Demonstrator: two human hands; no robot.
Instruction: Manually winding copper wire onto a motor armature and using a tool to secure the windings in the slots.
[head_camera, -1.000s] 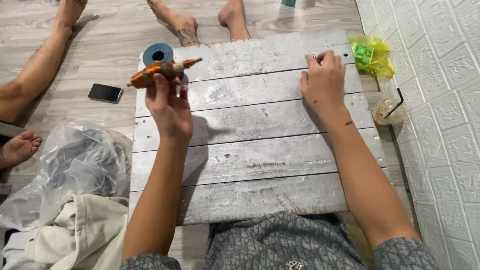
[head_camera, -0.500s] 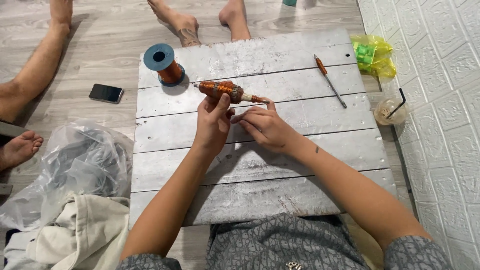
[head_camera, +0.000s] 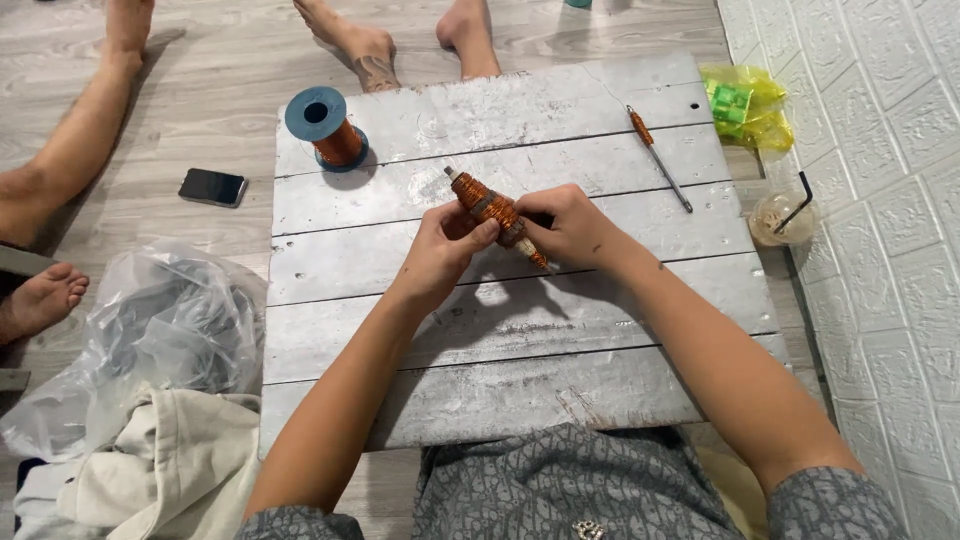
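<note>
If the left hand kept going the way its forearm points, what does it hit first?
Probably the right hand, just past the copper-wound coil the left hand already grips; beyond lies bare board. Depth is unclear.

Both hands (head_camera: 505, 235) together, fingers curled

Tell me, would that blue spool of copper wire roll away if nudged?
Probably not as it stands: the spool sits upright on a flat flange on the board. Tipped over, its round flanges would likely roll. The wound copper suggests it is heavy for its size.

Rough whitewashed wooden board (head_camera: 520, 330), perhaps matt
</note>
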